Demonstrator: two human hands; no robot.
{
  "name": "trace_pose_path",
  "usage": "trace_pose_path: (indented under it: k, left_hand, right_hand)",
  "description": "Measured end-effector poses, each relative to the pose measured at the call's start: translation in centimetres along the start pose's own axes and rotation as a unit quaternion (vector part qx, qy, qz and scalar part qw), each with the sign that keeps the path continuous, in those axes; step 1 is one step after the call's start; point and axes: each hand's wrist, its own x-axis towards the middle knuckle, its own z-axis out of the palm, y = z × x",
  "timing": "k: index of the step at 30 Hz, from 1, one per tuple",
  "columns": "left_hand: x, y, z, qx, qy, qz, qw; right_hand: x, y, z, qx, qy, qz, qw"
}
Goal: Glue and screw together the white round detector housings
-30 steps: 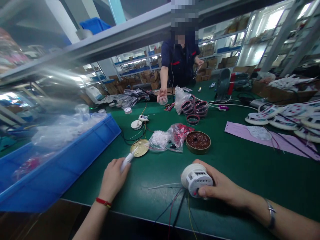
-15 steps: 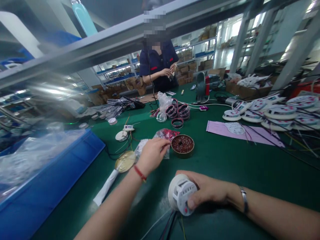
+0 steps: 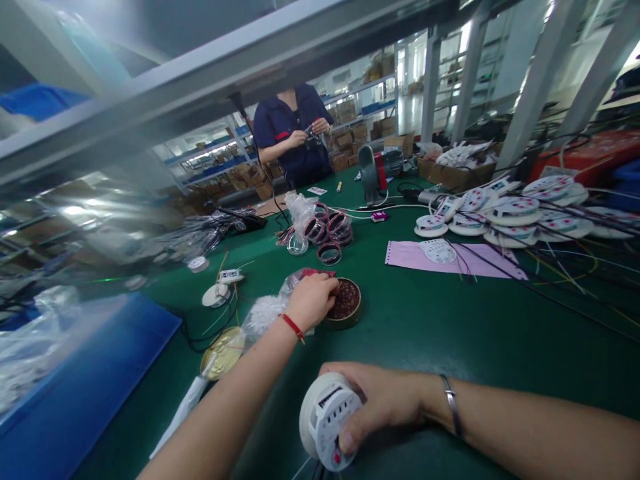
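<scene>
My right hand (image 3: 373,403) grips a white round plastic housing (image 3: 330,420), thumb on its printed face and fingers behind. Its wires run off toward the bottom edge of the view. My left hand (image 3: 314,300) is at the left rim of a round tin (image 3: 345,323) holding many small pieces in a brown mass. The left fingers are curled together over that rim. Their tips are partly hidden, and whatever they may pinch is too small to make out. A clear plastic bag (image 3: 263,317) with white contents lies beside and partly under the left wrist.
A blue bin (image 3: 100,373) with plastic bags stands at left. A gold lid (image 3: 223,353) lies near it. Dark rings (image 3: 340,230) are heaped mid-table. Pink paper (image 3: 405,255) and stacked white housings (image 3: 515,212) lie at right. A person (image 3: 290,133) stands across the table.
My left hand has moved from beside the tin to over its rim, fingers now curled at its edge. My right hand still holds the housing, turned slightly. The view has shifted right.
</scene>
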Motion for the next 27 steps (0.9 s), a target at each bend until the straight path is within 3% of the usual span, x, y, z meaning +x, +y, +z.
trace_pose_path:
  k: [27]
  left_hand:
    - [0.96, -0.29, 0.18, -0.016, -0.040, 0.047, 0.998]
  right_hand:
    - [0.16, 0.08, -0.22, 0.003, -0.004, 0.002, 1.000]
